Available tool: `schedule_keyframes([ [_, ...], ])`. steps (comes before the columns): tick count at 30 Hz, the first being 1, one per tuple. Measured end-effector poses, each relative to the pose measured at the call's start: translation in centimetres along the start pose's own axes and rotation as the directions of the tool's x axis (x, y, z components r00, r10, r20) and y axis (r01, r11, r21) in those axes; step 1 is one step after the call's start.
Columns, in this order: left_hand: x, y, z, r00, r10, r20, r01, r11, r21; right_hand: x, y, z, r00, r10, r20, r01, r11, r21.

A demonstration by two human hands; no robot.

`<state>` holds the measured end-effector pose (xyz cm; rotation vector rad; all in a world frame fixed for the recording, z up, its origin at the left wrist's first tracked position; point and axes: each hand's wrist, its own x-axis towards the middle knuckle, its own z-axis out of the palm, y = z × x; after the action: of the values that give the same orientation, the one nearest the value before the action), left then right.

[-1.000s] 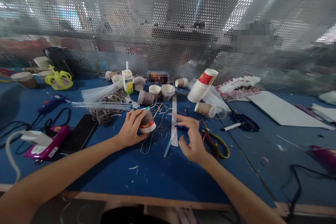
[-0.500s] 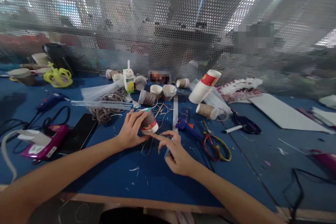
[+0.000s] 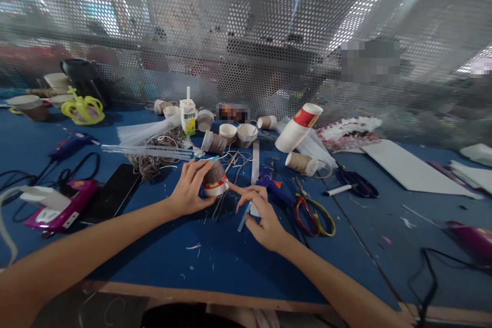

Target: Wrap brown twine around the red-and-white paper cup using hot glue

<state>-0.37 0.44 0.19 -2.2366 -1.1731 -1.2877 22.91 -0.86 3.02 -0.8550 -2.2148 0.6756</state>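
My left hand is wrapped round a small paper cup from its left side. Grey-brown yarn covers part of the cup, and a red and white band shows uncovered. A teal nail or tip shows by my left index finger. On the other side, the stretched index finger of my right hand touches the cup near the red band. Its other fingers are loosely bent and apart, with no object visible in them. Loose yarn strands lie behind and beneath the cup. Just right of my right hand are a blue glue gun and scissors.
A yarn heap, yarn-wrapped cups and a juice carton stand behind. A stack of paper cups leans at the back right. On the left lie a phone and a magenta power strip. A perforated metal screen closes the back.
My right index finger has moved up from the cup's lower edge to its right side by the red band. My left hand keeps its hold on the cup, which looks slightly more upright.
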Motion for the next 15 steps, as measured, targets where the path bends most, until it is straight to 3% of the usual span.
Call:
schedule_keyframes([
  [3, 0.0, 0.0, -0.1, 1.0, 0.016, -0.009, -0.016, 1.0, -0.026, 0.5, 0.6, 0.0, 0.991, 0.117, -0.063, -0.1, 0.969, 0.224],
  [6, -0.2, -0.2, -0.1, 0.998, 0.062, -0.009, -0.063, 0.996, -0.065, 1.0, 1.7, 0.0, 0.951, 0.279, -0.131, -0.204, 0.888, 0.411],
  [8, -0.2, -0.2, -0.1, 0.997, 0.083, -0.004, -0.083, 0.993, -0.079, 1.1, 2.3, -0.1, 0.91, 0.34, -0.235, -0.214, 0.874, 0.437],
  [10, -0.2, -0.3, 0.0, 0.996, 0.088, 0.008, -0.087, 0.993, -0.085, 1.0, 2.3, -0.3, 0.909, 0.3, -0.291, -0.16, 0.893, 0.421],
  [13, -0.1, -0.3, 0.0, 0.996, 0.088, 0.034, -0.084, 0.991, -0.105, 0.7, 1.4, -0.3, 0.986, 0.113, -0.125, -0.062, 0.932, 0.356],
  [15, -0.1, -0.2, -0.1, 0.994, 0.093, 0.049, -0.086, 0.989, -0.12, 0.5, 0.5, -0.3, 0.998, 0.041, 0.037, -0.049, 0.961, 0.271],
])
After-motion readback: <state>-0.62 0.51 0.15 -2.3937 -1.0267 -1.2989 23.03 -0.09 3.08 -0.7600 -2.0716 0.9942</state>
